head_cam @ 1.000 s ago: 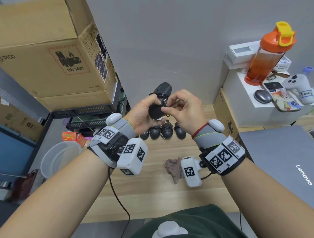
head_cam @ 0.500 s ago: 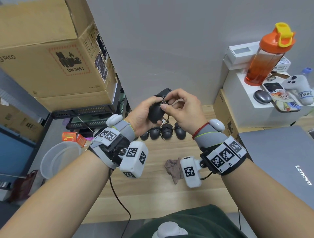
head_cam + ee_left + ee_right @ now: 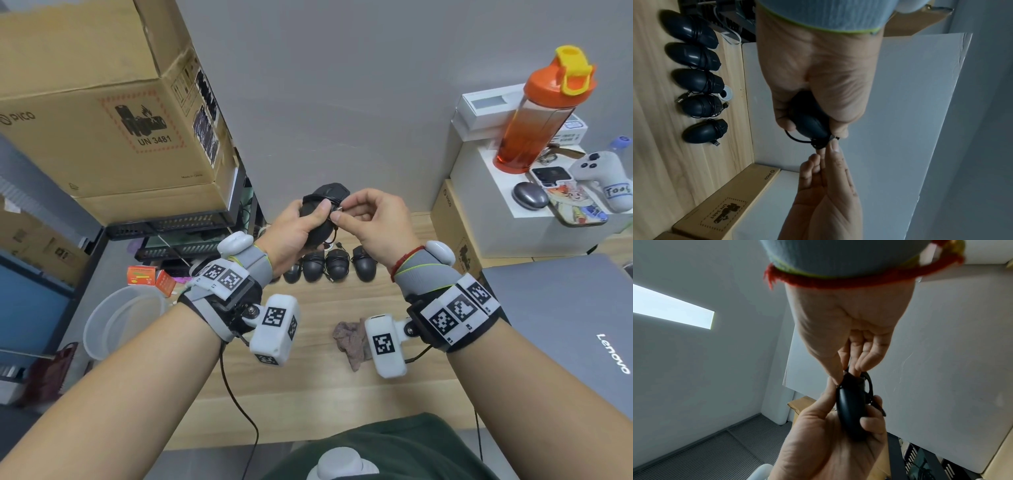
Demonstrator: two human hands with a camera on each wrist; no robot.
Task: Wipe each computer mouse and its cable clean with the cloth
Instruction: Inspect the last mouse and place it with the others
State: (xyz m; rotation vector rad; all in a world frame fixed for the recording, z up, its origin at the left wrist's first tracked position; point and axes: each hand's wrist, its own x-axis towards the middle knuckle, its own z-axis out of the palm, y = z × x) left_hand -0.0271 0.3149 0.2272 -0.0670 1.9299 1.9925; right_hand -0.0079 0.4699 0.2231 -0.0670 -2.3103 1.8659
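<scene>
- My left hand (image 3: 291, 233) grips a black mouse (image 3: 809, 123) above the desk (image 3: 318, 394).
- My right hand (image 3: 373, 222) pinches its cable (image 3: 818, 143).
- Cloth (image 3: 351, 341) lies below.

Carton (image 3: 102, 113): PICO, UN 3481; laptop (image 3: 565, 325): Lenovo.

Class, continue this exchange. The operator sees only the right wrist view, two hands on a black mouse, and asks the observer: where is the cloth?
Observer: The cloth lies crumpled on the table, near the person, untouched.
Operator: Any other mice?
Observer: Five mice lie in a row on the table, cables wrapped round them.
Operator: What's to the right?
Observer: A closed laptop.
</scene>
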